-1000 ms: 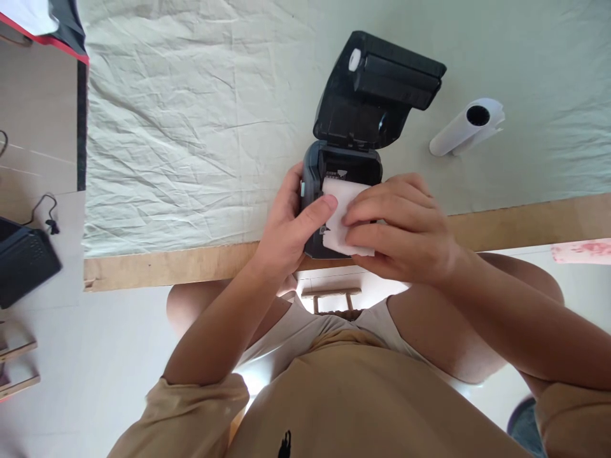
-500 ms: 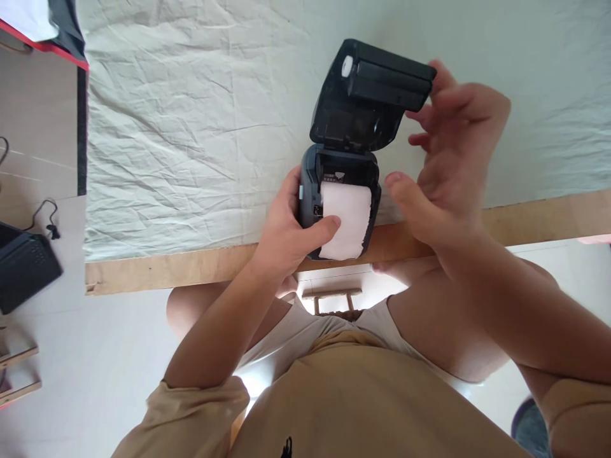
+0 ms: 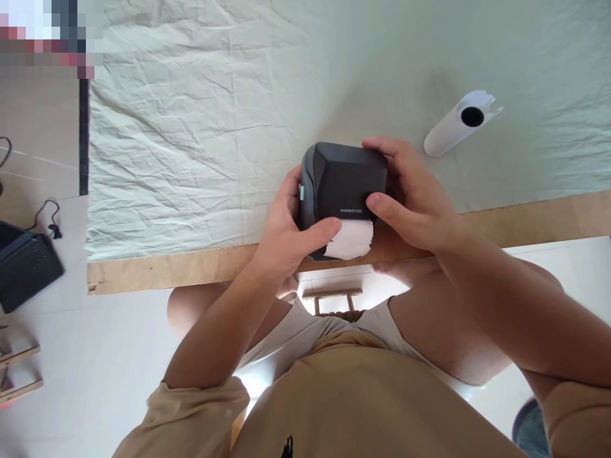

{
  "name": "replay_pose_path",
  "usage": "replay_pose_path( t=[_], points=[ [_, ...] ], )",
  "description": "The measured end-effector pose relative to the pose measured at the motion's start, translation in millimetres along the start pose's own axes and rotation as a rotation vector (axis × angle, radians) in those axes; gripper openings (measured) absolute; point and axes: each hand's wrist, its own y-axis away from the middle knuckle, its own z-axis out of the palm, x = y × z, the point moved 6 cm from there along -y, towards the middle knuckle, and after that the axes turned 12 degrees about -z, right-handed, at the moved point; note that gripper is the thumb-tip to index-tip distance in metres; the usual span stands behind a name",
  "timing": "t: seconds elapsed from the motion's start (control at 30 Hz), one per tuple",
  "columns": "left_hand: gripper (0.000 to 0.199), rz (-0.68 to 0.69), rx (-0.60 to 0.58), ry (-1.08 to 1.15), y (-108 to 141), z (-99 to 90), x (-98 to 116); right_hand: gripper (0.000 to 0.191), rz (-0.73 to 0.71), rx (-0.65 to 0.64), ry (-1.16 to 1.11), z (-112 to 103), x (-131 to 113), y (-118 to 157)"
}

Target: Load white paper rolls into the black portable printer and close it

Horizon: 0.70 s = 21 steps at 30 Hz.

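Observation:
A dark grey label printer [image 3: 351,181] stands at the table's near edge with its lid down. From its front comes a strip of white label paper [image 3: 356,238] with a ragged edge. My left hand [image 3: 291,226] grips the printer's left side, its thumb lying on the paper. Around the right side of the lid, my right hand [image 3: 415,194] is wrapped, thumb on the front corner and fingers at the back. The paper roll inside is hidden by the lid.
A white paper roll [image 3: 451,130] with a dark core opening and a torn end is on the cloth [image 3: 191,127] to the right. The table has a wooden front edge [image 3: 167,270]. A black device [image 3: 28,267] is at the far left, below table height.
The printer's lid, raised before, has swung down over the paper. My right hand has come down with it and now grips the printer. The white roll on the right has come into sight.

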Motion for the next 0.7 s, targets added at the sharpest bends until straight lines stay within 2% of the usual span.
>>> replay_pose_path(
  t=[0.2,0.4,0.53,0.7],
  points=[
    [0.05,-0.064,0.015,0.079,3.6,7.3,0.0,0.068,0.009,-0.026,0.039,-1.8,5.9,-0.1],
    [0.045,-0.091,0.022,0.135,3.4,8.6,0.4,0.068,-0.002,-0.028,0.17,-4.0,8.1,1.4],
    [0.038,-0.078,0.049,0.212,1.8,10.0,0.3,0.063,-0.013,-0.024,0.164,-1.7,3.3,0.6],
    [0.026,-0.083,0.153,0.292,-0.8,4.9,-4.4,0.067,-0.039,0.01,0.13,-4.1,-2.2,1.7]
  ],
)
